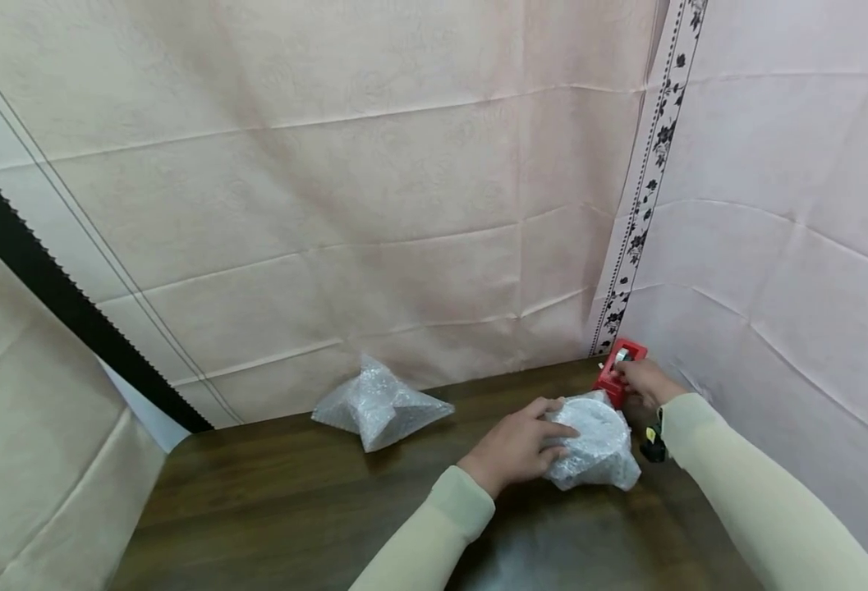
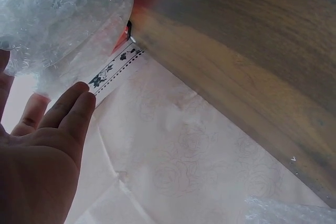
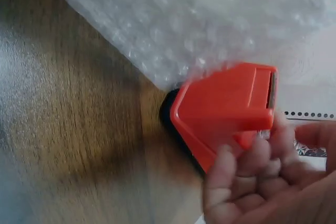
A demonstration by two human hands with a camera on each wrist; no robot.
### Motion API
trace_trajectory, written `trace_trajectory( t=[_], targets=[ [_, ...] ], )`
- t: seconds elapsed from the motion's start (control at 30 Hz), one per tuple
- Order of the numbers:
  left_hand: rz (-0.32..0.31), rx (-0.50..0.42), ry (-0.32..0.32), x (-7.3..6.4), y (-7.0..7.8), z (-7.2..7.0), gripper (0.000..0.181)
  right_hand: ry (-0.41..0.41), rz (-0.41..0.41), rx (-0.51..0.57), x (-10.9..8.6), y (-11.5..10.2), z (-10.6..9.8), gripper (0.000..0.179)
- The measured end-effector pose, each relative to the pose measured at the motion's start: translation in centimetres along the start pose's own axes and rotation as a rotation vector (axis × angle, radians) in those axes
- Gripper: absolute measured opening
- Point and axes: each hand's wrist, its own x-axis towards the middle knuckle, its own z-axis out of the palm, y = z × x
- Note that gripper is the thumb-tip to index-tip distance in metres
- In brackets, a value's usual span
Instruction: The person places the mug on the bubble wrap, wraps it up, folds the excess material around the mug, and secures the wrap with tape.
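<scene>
A round bundle in bubble wrap [image 1: 590,435] sits on the right part of the wooden table. My left hand [image 1: 516,443] rests on its left side, fingers extended along the wrap; the left wrist view shows those fingers [image 2: 73,108] nearly straight beside the bundle. Just behind the bundle stands a red tape dispenser [image 3: 220,103] with a dark base, holding a roll of tape [image 1: 622,356]. At the dispenser, my right hand [image 1: 644,382] has its fingers curled and pinches the clear tape end, of which little shows between the fingertips.
Another bubble-wrapped package [image 1: 382,404], with pointed corners, lies farther left near the table's back edge. Pale cloth [image 1: 404,205] hangs behind the table [image 1: 271,492] and along both sides. A small black object [image 1: 653,445] with a yellow mark shows by my right wrist.
</scene>
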Motion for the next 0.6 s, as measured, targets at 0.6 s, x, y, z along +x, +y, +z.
trace_trajectory(
  t=[0.6],
  targets=[
    [0.018,0.013,0.008,-0.08,-0.29,0.23,0.033,0.202,-0.263,-0.580,0.42,0.29,0.55,0.041]
  ],
)
